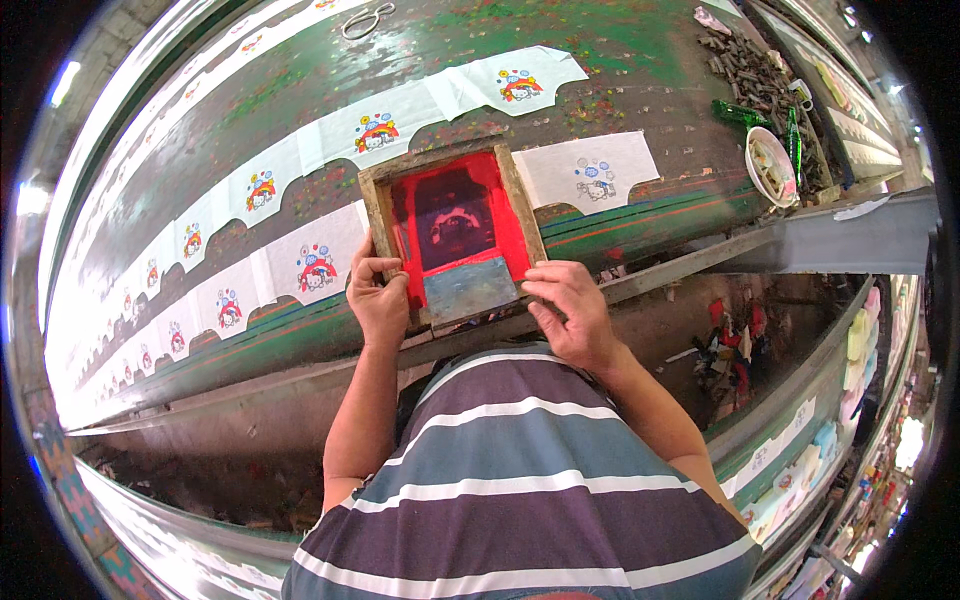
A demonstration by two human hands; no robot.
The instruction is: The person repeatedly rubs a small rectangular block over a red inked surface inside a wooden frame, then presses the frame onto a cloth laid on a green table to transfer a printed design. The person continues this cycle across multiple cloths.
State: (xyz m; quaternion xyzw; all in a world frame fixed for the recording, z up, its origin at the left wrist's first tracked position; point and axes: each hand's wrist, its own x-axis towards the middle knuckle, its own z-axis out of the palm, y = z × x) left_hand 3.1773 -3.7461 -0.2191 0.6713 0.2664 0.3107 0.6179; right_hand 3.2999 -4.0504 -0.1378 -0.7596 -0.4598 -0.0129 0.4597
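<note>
Striped shirt (530,480) closest to the camera, dark and grey-blue bands split by white lines. Both forearms reach past it to a wooden frame (531,215) at the near edge of the bench (620,85). Left hand (378,295): fingers curled, thumb brought in near them, clamped on the frame's left rail toward its near end. Right hand (575,310): fingertips touch the near right corner, thumb lower and spread from the fingers; cannot tell whether the grip is tight on the wood. Inside the frame, bright red (512,215) borders a dark window with a faint pale motif; a grey-blue flat piece (468,288) lies across the near end.

Frame sits in the near row of white cloth pieces. Printed piece (318,268) to its left: rainbow figure, red included. Piece to its right (630,160): blue and grey marks, no red seen. Second printed row (425,105) beyond. Far right: white bowl (752,172) beside two green bottles (794,145), dark pile of short sticks (745,72) just past them.
</note>
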